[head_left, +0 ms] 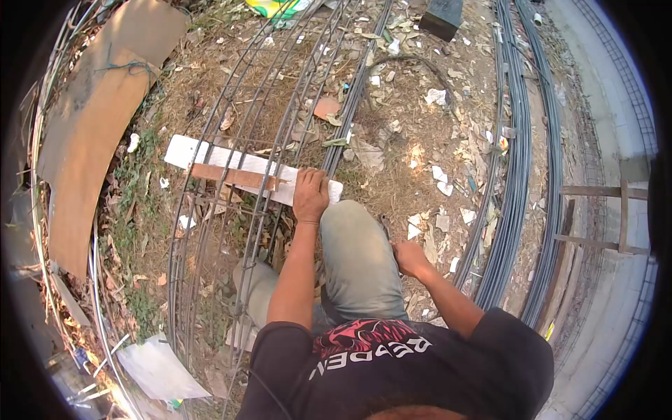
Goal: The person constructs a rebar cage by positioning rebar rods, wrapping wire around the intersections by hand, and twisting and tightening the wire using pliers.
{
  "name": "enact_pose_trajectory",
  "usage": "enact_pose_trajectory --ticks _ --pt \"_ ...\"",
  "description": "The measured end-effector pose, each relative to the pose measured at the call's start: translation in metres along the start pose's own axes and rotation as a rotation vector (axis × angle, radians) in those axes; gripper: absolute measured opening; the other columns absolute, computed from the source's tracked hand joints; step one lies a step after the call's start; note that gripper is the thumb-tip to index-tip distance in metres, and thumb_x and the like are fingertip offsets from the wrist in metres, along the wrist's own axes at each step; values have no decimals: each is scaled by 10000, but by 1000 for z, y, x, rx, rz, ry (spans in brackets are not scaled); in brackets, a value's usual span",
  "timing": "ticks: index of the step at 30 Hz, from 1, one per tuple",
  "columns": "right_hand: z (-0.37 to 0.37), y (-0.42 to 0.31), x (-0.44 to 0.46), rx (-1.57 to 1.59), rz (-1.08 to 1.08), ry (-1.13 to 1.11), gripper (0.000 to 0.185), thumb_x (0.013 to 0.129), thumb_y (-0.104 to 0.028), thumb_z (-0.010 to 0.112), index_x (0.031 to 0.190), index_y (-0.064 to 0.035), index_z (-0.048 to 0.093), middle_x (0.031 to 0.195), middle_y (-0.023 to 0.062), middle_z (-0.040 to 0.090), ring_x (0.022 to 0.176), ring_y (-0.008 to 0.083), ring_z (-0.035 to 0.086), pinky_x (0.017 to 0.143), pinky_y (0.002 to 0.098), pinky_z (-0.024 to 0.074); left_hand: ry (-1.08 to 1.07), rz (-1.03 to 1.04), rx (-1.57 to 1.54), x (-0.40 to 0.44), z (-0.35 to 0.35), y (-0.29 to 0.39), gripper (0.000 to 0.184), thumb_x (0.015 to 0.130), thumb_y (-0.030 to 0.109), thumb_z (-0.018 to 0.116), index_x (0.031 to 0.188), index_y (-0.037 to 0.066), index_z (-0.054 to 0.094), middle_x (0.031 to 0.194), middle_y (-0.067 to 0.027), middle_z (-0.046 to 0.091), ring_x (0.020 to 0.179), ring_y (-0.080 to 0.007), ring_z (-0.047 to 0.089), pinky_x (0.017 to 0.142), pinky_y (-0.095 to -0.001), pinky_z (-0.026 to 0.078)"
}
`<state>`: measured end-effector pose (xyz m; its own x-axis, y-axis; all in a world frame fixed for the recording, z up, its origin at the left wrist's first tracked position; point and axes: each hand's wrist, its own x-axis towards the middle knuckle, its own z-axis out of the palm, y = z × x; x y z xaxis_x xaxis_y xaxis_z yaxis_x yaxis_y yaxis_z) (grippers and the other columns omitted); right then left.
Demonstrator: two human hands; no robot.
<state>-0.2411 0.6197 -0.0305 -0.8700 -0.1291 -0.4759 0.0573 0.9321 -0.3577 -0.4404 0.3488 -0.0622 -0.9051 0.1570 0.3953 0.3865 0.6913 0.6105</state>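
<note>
My left hand (310, 196) is closed over a steel rebar (341, 140) where it crosses a white block (241, 162), just ahead of my raised knee. A reddish-brown wooden strip (234, 176) lies along that block. Left of the hand, long bars joined by cross ties form a rebar cage (241, 115) over the ground. To the right of my knee, my right hand (409, 257) is closed, with a thin dark piece (384, 227) showing near it. What its fingers hold is mostly hidden by my leg.
Long rebar bundles (514, 161) run along the right, beside a pale concrete strip (616, 91). A bent brown sheet (94, 161) lies at left, a white sheet (161, 367) at lower left. A dark block (441, 19) stands ahead among leaves and scraps.
</note>
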Motion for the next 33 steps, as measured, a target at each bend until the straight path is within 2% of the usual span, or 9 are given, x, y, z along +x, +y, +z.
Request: enact_pose_trajectory --ticks 3,6,11,17,20,22,26,29,33 --pt "-94 -30 -59 175 60 305 201 948 -200 619 1038 -80 752 908 190 737 862 420 706 750 487 566 -54 -48 -106 1 -7 0 237 911 109 688 1135 34 695 1117 -161 701 1166 -357 614 1102 -474 435" --pt "-176 -66 -99 288 -225 554 187 939 -185 659 1052 -73 758 893 166 742 784 374 715 699 440 561 -78 -158 -483 20 -36 46 300 944 133 658 1226 33 686 1277 -179 668 1259 -367 593 1132 -435 404" --pt "-247 -158 -139 696 -703 263 122 938 -118 687 986 -31 759 740 102 686 629 204 669 592 331 509 -143 347 -718 -2 -149 232 335 985 153 605 1297 44 657 1340 -211 628 1310 -375 559 1105 -464 433" --pt "-271 -223 -147 687 -1104 98 119 939 -106 674 928 -13 748 720 93 679 600 208 643 579 338 491 146 -182 -688 -69 -208 236 370 934 191 690 1275 49 662 1286 -190 638 1243 -327 588 1048 -435 467" --pt "-242 -262 -151 606 -1209 -31 176 948 -155 659 861 -20 731 772 123 710 647 259 668 617 370 504 424 29 -340 -59 -246 245 350 949 268 699 1194 20 667 1190 -177 676 1101 -295 658 981 -392 497" --pt "-217 -275 -148 569 -1221 11 187 947 -174 661 853 -26 728 756 125 702 651 277 665 630 371 506 255 25 -499 -75 -247 240 337 995 298 647 1160 5 664 1141 -176 692 1069 -288 668 975 -379 501" --pt "-229 -269 -134 675 -1028 85 215 939 -239 724 963 -28 755 836 103 731 795 197 706 716 311 525 160 -171 -850 -120 -236 217 398 1092 341 501 1068 -28 649 1055 -173 721 1010 -291 692 971 -368 512" --pt "-228 -237 -74 948 -659 548 266 958 -291 741 1068 -51 770 991 65 754 905 148 696 805 314 538 279 -225 -1145 -135 -267 240 494 1148 337 347 911 -4 616 973 -206 731 945 -312 714 934 -415 545" --pt "-232 -141 81 625 -120 1035 669 901 -556 739 1246 14 681 1157 211 699 1090 332 667 976 433 513 275 -154 -1296 -179 -325 250 505 1148 374 323 845 57 572 801 -194 716 762 -321 720 853 -451 576"
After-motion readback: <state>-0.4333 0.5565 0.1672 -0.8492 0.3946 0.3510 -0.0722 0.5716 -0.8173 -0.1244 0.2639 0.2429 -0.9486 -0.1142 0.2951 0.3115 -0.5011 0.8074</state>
